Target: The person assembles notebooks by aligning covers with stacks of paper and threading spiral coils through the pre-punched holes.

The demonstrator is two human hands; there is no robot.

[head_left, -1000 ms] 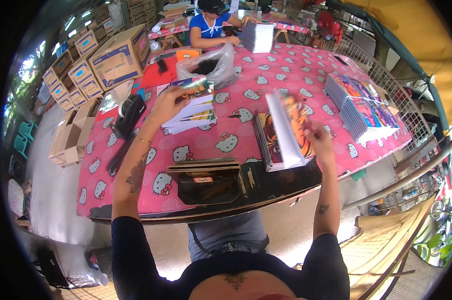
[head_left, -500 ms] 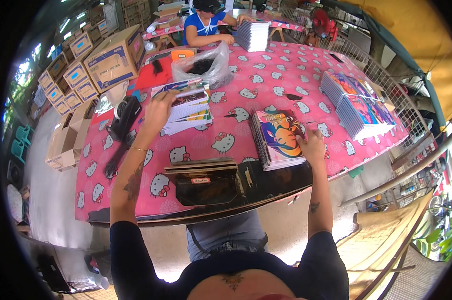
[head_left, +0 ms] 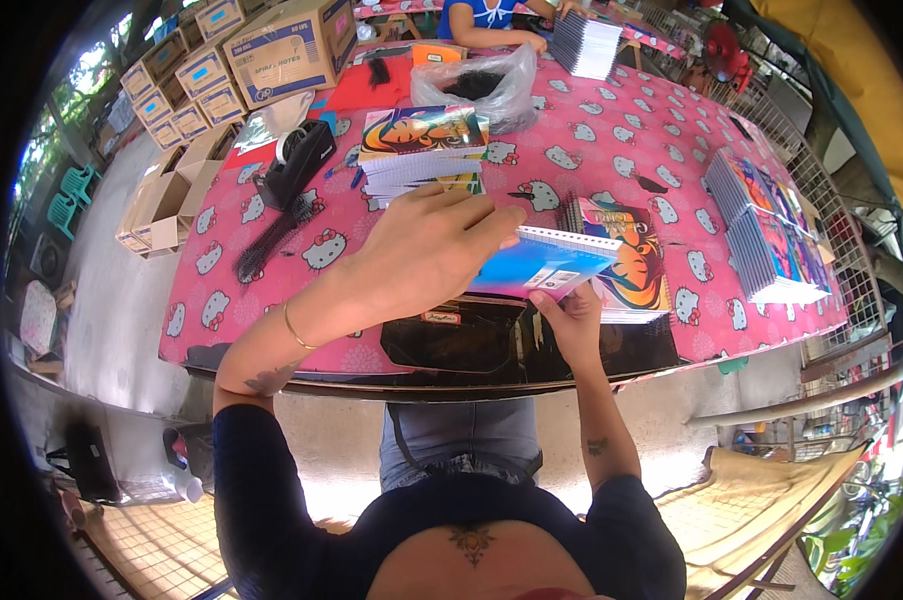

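Stacked boxes (head_left: pixel 292 60) and a red fan (head_left: pixel 722 55) are seen beyond a counter (head_left: pixel 662 110) covered in pink cat print. Above its front part, near the middle, a blue-and-pink notebook (head_left: pixel 522 265) is held aloft, tilted, a row of holes shown along its white upper edge. Its lower edge is grasped by the fingers of the right hand (head_left: pixel 577 318), the thumb laid against the blue-and-pink side. Its upper left corner is met by the curled fingers of the left hand (head_left: pixel 437 235); whether it is gripped there cannot be told.

Just behind the right hand, a spiral-bound pile (head_left: pixel 627 255) with a colourful cover is set down. Another pile (head_left: pixel 422 135), topped by an orange-patterned cover, is placed beyond the left hand, near a plastic bag (head_left: pixel 522 95) filled with black material. Farther left, a black tape dispenser (head_left: pixel 307 165) is stood near a dark bundle (head_left: pixel 267 250). Banded stacks (head_left: pixel 772 230) are lined up at the right. Across the counter, a white stack (head_left: pixel 592 48) is touched by a co-worker (head_left: pixel 482 22) in blue.
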